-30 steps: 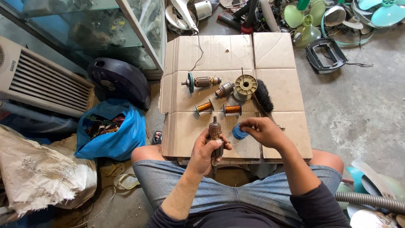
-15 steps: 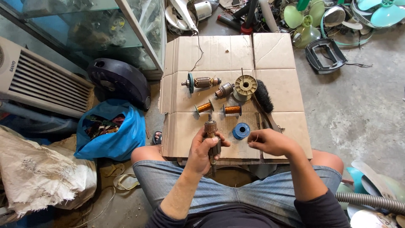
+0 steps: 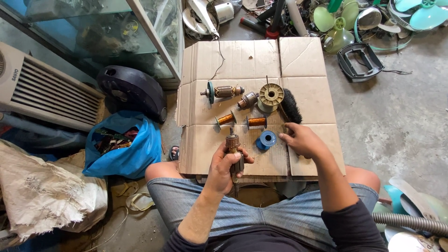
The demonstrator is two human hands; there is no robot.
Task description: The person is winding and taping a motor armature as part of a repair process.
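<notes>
My right hand has let go of the blue spool, now lying just left of its loose fingers (nothing in it), while my left hand stays clamped around the motor armature.

Flattened carton, blue bag and sack around a floor workplace

A brown cardboard carton, opened out flat with its flaps spread, lay on the concrete floor and served as the landmark. Just left of the carton's near corner sat a bright blue plastic bag, open at the top and slumped, with dark scraps showing inside. Further left of the carton, past the blue bag, lay a crumpled off-white woven sack, frayed at its edge. Well left of the carton, a small dark label sat on the corner of a beige louvred casing. No screens or signs showed.
</notes>
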